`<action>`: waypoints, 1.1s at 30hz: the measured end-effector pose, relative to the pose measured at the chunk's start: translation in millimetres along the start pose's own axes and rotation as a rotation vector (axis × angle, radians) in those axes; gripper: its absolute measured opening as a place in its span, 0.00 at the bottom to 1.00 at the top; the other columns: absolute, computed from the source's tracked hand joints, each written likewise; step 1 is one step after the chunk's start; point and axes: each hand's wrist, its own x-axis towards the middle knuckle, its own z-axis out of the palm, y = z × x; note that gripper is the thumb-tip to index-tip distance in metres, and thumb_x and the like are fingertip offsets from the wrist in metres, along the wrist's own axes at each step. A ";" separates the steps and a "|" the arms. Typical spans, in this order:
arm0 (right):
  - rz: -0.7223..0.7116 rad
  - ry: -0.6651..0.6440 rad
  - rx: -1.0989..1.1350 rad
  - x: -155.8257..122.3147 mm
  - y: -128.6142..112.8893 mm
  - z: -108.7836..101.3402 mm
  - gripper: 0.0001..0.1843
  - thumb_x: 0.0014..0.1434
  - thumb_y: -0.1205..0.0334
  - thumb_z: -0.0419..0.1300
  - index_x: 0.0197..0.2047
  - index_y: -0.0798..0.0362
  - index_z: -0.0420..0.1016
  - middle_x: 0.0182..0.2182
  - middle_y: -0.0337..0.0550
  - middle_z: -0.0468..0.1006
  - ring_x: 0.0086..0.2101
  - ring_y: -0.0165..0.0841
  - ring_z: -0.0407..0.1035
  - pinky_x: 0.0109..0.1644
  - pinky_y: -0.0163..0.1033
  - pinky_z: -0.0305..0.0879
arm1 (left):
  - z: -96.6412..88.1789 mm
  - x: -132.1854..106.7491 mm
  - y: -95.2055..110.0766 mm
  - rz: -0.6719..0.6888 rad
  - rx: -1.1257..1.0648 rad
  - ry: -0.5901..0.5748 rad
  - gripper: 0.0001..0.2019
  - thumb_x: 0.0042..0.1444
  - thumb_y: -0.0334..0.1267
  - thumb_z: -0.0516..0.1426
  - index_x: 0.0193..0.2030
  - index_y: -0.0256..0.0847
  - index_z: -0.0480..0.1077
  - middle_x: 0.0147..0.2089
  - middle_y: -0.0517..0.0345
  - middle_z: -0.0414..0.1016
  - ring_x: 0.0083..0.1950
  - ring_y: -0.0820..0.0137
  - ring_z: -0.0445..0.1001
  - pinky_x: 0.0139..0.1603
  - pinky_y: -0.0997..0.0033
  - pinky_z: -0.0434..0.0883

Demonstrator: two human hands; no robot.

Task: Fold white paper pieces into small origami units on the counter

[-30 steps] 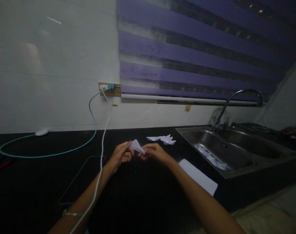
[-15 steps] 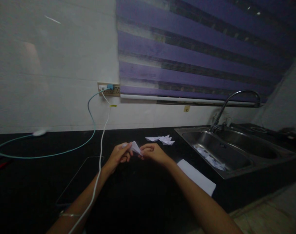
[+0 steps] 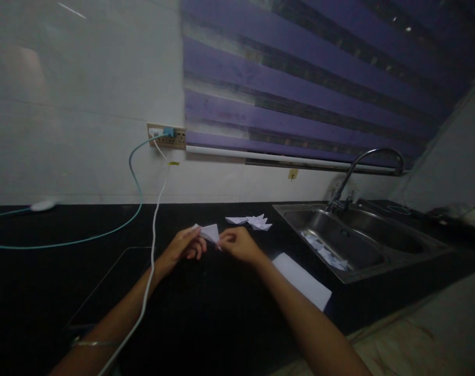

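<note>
A small folded white paper piece (image 3: 209, 232) is held above the black counter (image 3: 222, 313) between both hands. My left hand (image 3: 182, 247) pinches its left end with closed fingers. My right hand (image 3: 237, 244) pinches its right end, fingers curled. A little pile of folded white paper pieces (image 3: 251, 222) lies on the counter just behind the hands. A flat white sheet (image 3: 302, 280) lies to the right of my right forearm.
A steel sink (image 3: 339, 240) with a curved tap (image 3: 363, 167) and paper scraps inside is at the right. A white cable (image 3: 153, 230) and a teal cable (image 3: 104, 235) run from a wall socket (image 3: 165, 134) over the counter. A dark flat panel (image 3: 112, 282) lies at the left.
The view has shifted, so everything sits lower and further left in frame. The hands stay together on the paper piece, which has turned slightly between the fingers.
</note>
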 end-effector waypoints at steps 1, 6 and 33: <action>0.005 0.009 0.028 0.6 -0.4 0.4 0.08 0.52 0.61 0.65 0.30 0.58 0.77 0.26 0.44 0.80 0.27 0.32 0.72 0.31 0.35 0.63 | 0.6 -0.1 -1.2 0.009 -0.012 -0.043 0.27 0.55 0.62 0.55 0.29 0.35 0.72 0.25 0.51 0.75 0.18 0.74 0.69 0.16 0.78 0.54; -0.011 0.003 0.237 1.1 -6.3 5.2 0.11 0.50 0.61 0.67 0.34 0.55 0.71 0.25 0.41 0.79 0.27 0.32 0.74 0.31 0.34 0.65 | 9.1 -1.9 -0.7 0.006 0.175 -0.087 0.21 0.55 0.54 0.60 0.26 0.35 0.72 0.21 0.55 0.73 0.18 0.75 0.68 0.18 0.77 0.55; -0.245 0.385 -0.135 -6.6 -22.1 31.1 0.12 0.62 0.55 0.60 0.37 0.51 0.83 0.37 0.48 0.78 0.39 0.37 0.71 0.45 0.43 0.66 | 14.9 -4.1 9.3 0.192 0.334 0.225 0.22 0.58 0.51 0.58 0.18 0.39 0.69 0.15 0.61 0.67 0.17 0.74 0.65 0.23 0.74 0.62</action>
